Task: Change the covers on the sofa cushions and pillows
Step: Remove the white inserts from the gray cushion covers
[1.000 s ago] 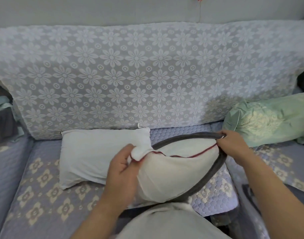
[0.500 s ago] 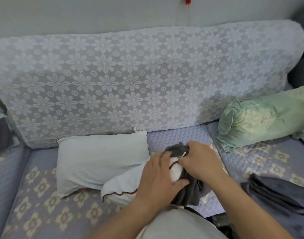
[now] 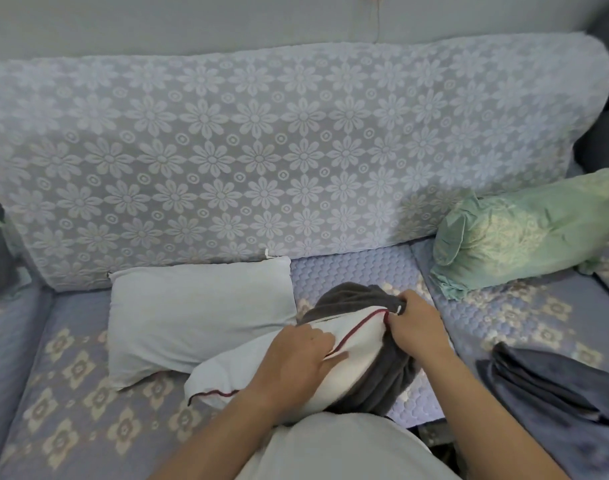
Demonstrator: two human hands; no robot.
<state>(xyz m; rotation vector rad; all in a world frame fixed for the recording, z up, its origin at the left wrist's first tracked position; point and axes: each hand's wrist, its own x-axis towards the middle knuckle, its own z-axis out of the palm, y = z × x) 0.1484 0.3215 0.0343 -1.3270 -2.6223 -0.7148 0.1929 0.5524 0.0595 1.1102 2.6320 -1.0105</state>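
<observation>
Dark grey cover fabric [image 3: 375,382] wraps the right end of a white pillow with red piping [image 3: 351,355], which lies near the front edge of the sofa seat [image 3: 71,375], tilted from lower left to upper right. Its left end sticks out bare. The left hand [image 3: 296,355] presses flat on the top of the white pillow, fingers fairly straight and spread along the red seam. The right hand [image 3: 417,323] has its fingers curled on the bunched edge of the grey cover at the pillow's far right corner, where a small metal zip pull shows. Both hands are close together, a short gap between them.

Just left and farther back, a bare pale pillow [image 3: 199,313] lies flat on the seat, its far edge against the floral lace-covered backrest [image 3: 279,150]. At the far right a green pillow [image 3: 524,233] rests against the backrest. Near right, a folded pile of dark blue-grey cloth [image 3: 552,386] sits on the seat. The person's pale shirt fills the near middle.
</observation>
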